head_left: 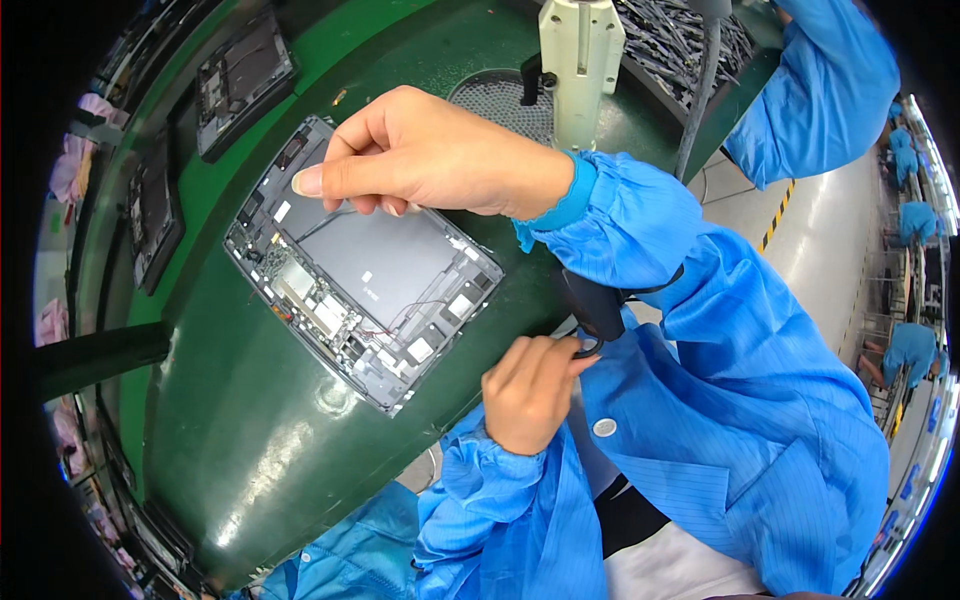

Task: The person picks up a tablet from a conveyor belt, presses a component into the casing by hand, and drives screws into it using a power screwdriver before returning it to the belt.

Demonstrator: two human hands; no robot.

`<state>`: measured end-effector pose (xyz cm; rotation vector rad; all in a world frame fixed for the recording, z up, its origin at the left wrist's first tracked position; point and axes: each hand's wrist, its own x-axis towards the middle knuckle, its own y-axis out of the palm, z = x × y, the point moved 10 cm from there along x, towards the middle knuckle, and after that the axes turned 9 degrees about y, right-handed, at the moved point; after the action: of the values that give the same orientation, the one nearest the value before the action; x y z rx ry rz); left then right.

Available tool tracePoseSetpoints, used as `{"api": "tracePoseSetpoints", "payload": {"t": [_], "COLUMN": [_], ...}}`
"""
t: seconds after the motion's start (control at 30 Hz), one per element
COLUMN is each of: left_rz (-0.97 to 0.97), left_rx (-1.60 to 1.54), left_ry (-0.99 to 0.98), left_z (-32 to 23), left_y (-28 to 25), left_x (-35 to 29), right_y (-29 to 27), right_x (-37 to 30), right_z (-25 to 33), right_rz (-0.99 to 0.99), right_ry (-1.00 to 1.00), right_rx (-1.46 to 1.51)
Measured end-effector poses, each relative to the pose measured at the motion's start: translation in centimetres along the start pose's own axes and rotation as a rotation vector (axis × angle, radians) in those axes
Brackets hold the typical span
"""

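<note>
An opened laptop chassis (375, 260) lies on the green bench, its grey battery, circuit board and thin cables bare. Over its far side hovers my right hand (420, 150), thumb and fingers pinched together; anything between them is too small to make out. My left hand (528, 395) is closed near the bench's front edge, close to my jacket. Its thumb and fingers grip a black ring-like part at the lower end of a dark rounded object (597, 308). My right sleeve partly hides that object.
Two more opened laptop chassis, one upper (243, 80) and one lower (155, 212), lie at the left. A pale metal post (580, 75) rises beside a round perforated plate (505, 100). Behind stands a bin of dark strips (690, 45). Another person's blue sleeve (825, 95) is at upper right.
</note>
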<state>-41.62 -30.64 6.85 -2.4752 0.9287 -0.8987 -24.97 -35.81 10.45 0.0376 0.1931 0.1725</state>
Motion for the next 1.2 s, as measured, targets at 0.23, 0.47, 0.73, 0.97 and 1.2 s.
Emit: {"api": "tracePoseSetpoints", "payload": {"t": [0.23,0.47,0.73,0.97,1.2], "left_rz": [-0.127,-0.122,-0.249,-0.246,-0.197], "left_rx": [-0.419,-0.759,-1.088,-1.131,-1.31], "left_ry": [-0.196,-0.287,-0.344,-0.404,-0.493], "left_z": [2.3,3.1,3.6,4.7,5.4], "left_y": [0.3,1.9,2.6,2.5,3.9], "left_x": [0.6,-0.1,-0.7,-1.9,-2.5], "right_y": [-0.7,0.0,-0.7,-1.0,-2.3], "right_x": [-0.5,0.1,0.8,2.8,3.8], "right_z": [-2.6,-3.6,-4.9,-6.2,-5.5], "right_rz": [0.064,0.103,0.057,-0.017,-0.089], "right_ry": [0.113,0.15,0.161,0.216,0.152], "right_rx": [0.071,0.219,0.439,0.539,0.533]}}
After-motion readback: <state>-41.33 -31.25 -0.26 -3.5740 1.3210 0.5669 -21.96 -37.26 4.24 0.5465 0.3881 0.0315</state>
